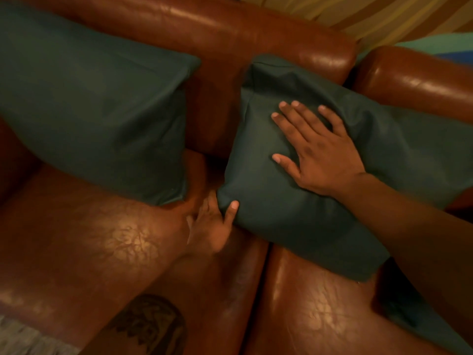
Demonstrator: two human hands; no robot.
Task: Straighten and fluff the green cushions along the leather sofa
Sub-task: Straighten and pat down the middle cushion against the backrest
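Lighting: dim, warm, orange-toned. Source: overhead, by the highlights.
Glare: bright streaks on the sofa [230, 29] back roll and the right armrest; 2 mottled pale patches on the seat leather.
Shadow: deep under the right forearm and in the gap between the seat pads; the cushions [97, 98] read near-black green.
Blur: left hand [210, 226] smeared; right hand [317, 152] sharper. Bottom edge soft, tattoo [151, 326] indistinct.
Distortion: wide-angle bowing toward the edges.
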